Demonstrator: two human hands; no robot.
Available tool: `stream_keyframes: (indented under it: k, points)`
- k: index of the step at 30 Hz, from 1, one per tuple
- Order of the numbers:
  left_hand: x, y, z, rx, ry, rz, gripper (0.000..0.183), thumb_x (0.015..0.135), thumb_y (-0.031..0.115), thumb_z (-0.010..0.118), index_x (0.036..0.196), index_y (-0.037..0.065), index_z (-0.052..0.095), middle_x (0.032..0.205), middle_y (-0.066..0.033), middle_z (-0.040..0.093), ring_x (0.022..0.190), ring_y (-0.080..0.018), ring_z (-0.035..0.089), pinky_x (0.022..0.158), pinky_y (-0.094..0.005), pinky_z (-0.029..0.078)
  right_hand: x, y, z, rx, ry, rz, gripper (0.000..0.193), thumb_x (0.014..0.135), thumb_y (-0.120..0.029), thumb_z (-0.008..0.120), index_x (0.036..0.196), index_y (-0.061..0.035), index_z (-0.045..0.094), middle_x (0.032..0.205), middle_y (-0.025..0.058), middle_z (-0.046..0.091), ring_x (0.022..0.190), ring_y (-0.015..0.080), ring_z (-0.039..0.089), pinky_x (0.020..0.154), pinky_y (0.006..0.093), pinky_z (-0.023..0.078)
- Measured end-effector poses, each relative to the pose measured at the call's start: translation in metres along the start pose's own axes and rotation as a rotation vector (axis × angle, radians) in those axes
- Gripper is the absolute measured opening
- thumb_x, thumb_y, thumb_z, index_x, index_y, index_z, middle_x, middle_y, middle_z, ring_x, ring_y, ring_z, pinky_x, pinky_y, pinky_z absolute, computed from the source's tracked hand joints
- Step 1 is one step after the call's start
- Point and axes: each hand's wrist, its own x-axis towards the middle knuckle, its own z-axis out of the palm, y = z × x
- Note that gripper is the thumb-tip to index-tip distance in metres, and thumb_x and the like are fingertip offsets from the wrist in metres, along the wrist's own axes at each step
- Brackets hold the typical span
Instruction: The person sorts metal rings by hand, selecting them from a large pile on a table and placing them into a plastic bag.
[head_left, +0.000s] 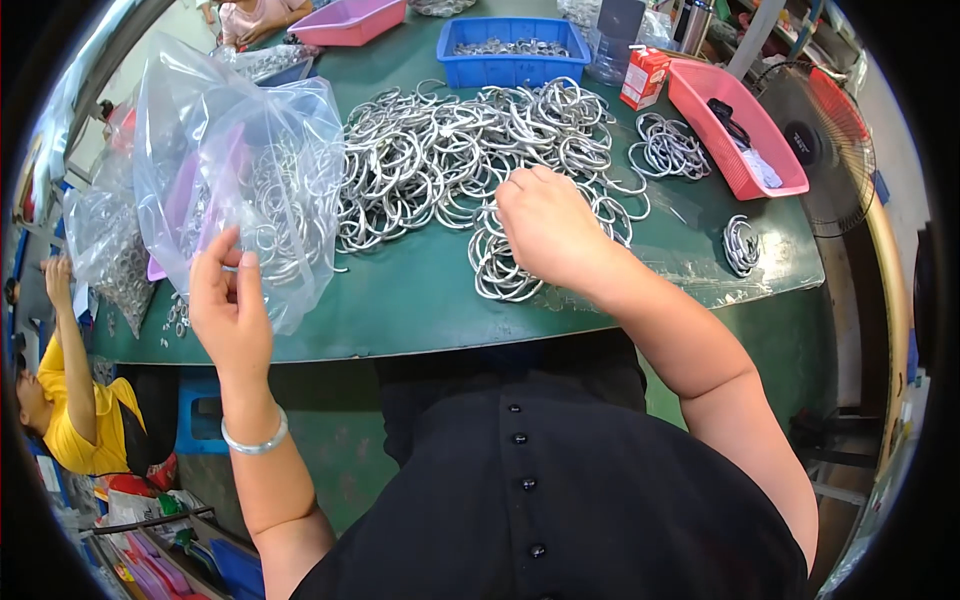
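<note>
Left hand (232, 310) at near side of clear plastic bag (190, 115), fingers half curled; can't tell if it pinches the plastic. Right hand (550, 225) knuckles up on metal rings (400, 160), fingertips hidden, grip can't be told. Rings heaped mid tabletop (420, 315), more inside bag. Blue bin (515, 72) far; pink basket (702, 135) far right; small ring bundle (740, 247) right.
</note>
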Motion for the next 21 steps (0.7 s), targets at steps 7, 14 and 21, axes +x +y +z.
stream_keyframes:
  k: [7, 14, 21]
  points:
    - [-0.04, 0.035, 0.032, 0.008, -0.081, 0.438, 0.019, 0.076, -0.002, 0.055, 0.095, -0.001, 0.058, 0.082, -0.0075, 0.052, 0.059, -0.0115, 0.045, 0.05, -0.02, 0.037, -0.022, -0.006, -0.013, 0.286, -0.128, -0.027, 0.009, 0.08, -0.007, 0.048, 0.085, 0.001, 0.047, 0.082, 0.0164, 0.05, 0.075, 0.0342, 0.052, 0.063, 0.0397, 0.043]
    - [-0.071, 0.025, 0.113, -0.216, -0.61, 0.0, 0.033, 0.08, 0.01, 0.056, 0.109, -0.004, 0.05, 0.094, -0.0128, 0.053, 0.071, -0.0221, 0.053, 0.064, -0.0293, 0.044, -0.035, 0.004, -0.006, 0.479, -0.022, -0.028, 0.007, 0.081, -0.005, 0.05, 0.084, -0.001, 0.045, 0.08, 0.0163, 0.048, 0.074, 0.0352, 0.05, 0.064, 0.0397, 0.041]
    - [-0.071, 0.02, 0.126, -0.204, -0.619, 0.038, 0.031, 0.079, 0.009, 0.056, 0.106, -0.004, 0.052, 0.09, -0.0127, 0.054, 0.069, -0.0216, 0.054, 0.064, -0.029, 0.044, -0.016, -0.006, 0.003, 0.313, -0.126, -0.032, 0.011, 0.073, -0.001, 0.052, 0.083, 0.0016, 0.046, 0.083, 0.0167, 0.049, 0.076, 0.0338, 0.053, 0.063, 0.0387, 0.045]
